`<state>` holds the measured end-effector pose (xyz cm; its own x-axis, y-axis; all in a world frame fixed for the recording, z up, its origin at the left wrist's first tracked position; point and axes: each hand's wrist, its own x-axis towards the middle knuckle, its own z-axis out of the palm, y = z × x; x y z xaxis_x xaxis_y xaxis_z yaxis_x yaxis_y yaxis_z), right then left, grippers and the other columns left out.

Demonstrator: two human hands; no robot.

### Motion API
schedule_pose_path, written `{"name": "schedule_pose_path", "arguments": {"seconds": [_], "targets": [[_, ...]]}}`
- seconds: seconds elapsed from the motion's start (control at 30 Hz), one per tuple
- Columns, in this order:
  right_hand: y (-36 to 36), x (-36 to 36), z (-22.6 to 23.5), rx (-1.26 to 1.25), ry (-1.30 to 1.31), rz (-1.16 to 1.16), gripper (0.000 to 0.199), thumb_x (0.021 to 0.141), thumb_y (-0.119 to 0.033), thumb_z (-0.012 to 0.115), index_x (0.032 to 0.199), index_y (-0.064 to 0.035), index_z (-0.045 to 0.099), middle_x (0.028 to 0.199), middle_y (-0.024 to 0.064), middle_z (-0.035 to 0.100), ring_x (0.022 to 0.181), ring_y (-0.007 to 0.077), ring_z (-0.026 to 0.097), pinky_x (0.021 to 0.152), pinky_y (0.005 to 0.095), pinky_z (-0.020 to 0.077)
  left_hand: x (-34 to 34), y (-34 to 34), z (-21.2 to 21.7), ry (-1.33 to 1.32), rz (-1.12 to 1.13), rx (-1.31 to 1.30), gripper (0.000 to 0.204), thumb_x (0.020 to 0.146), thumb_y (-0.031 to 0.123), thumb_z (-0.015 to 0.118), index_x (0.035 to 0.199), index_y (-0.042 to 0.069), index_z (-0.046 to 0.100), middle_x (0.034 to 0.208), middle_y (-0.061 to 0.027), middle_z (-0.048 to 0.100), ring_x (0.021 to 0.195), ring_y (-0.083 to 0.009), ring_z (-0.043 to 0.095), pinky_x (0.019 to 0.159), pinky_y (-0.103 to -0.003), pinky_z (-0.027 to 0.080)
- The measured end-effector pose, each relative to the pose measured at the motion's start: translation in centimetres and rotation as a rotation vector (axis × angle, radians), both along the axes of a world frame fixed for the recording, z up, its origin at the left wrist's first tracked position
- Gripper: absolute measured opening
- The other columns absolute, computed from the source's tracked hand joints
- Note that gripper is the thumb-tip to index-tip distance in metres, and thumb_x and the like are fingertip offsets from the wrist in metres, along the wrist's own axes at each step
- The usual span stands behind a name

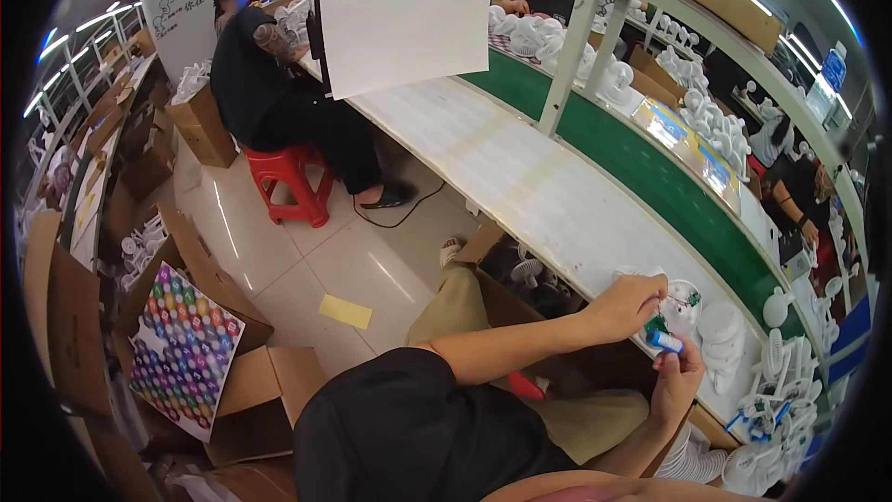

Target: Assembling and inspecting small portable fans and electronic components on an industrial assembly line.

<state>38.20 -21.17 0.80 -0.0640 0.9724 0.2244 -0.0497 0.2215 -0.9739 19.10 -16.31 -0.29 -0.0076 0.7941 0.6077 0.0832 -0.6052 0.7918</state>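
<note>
Over the near edge of the workbench, my right hand (677, 379) grips a small blue cylindrical battery (664, 342) between thumb and fingers. Just beyond it, my left hand (627, 305) is closed in a pinch; what its fingertips hold, possibly a thin wire, is too small to make out. A round white plastic housing (685, 305) with thin wires lies on the bench beside my left fingers. A green circuit board (656, 325) shows between my hands, partly hidden by them. White round plastic parts (720, 335) lie to the right of the housing.
White fan parts with blue pieces (767, 418) are heaped at the right. A green belt (632, 191) runs behind the white bench (520, 177). A white sheet (404, 19) hangs ahead. Cartons (251, 381) stand at left; a person sits on a red stool (291, 184).
</note>
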Motion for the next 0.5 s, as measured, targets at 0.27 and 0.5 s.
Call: {"name": "schedule_pose_path", "arguments": {"seconds": [0.27,0.5], "targets": [[1.7,-1.2,0.2,0.124,-0.117,-0.265,0.022,0.091,-0.010,0.062,0.108,0.0027,0.065,0.090,0.0041,0.058,0.071,0.0105,0.051,0.058,0.0190,0.0415,0.2,-0.4,0.4,0.009,0.004,0.027,0.008,0.082,0.000,0.054,0.090,0.001,0.055,0.073,-0.0162,0.061,0.058,-0.0291,0.052,0.057,-0.038,0.043],[1.7,-1.3,0.6,0.181,-0.462,-0.395,0.020,0.090,-0.011,0.065,0.106,-0.0005,0.067,0.093,0.0046,0.058,0.076,0.0121,0.052,0.061,0.0213,0.0419,-0.1,-0.4,0.9,0.003,0.017,0.004,0.006,0.083,0.000,0.055,0.089,0.001,0.055,0.072,-0.0160,0.061,0.058,-0.0286,0.052,0.057,-0.037,0.043]]}}
